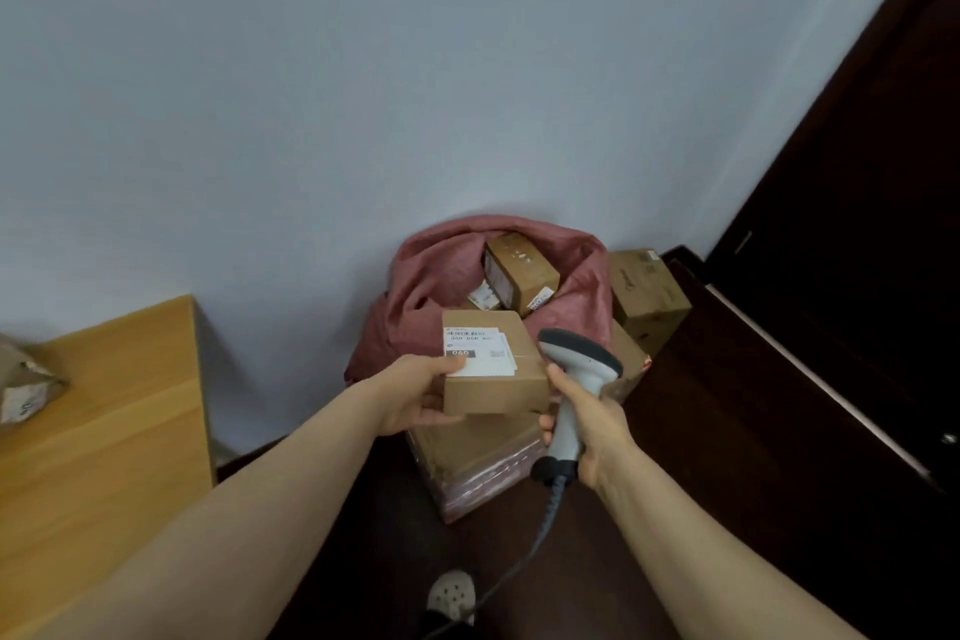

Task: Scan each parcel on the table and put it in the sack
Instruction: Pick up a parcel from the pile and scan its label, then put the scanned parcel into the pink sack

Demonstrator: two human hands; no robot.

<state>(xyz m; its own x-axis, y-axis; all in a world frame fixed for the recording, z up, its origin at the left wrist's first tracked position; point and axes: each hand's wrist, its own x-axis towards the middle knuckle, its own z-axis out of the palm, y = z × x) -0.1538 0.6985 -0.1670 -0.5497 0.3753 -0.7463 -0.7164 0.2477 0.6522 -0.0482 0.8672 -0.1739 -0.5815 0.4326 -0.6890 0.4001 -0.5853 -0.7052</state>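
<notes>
Cardboard parcel (493, 374), label up, sits gripped in left hand (415, 395); right hand (597, 429) grips upright scanner (582, 359).

Sack (426, 270) right of table (119, 431)

- The left arm reached forward from the lower left, bare.
- The left hand (415, 392) gripped a parcel (498, 390) by its near left edge — thumb on top, fingers curled beneath.
- The right arm stretched in from the lower right.
- The right hand (595, 426) was wrapped round the handle of a scanner (579, 359), just beside the parcel.
</notes>
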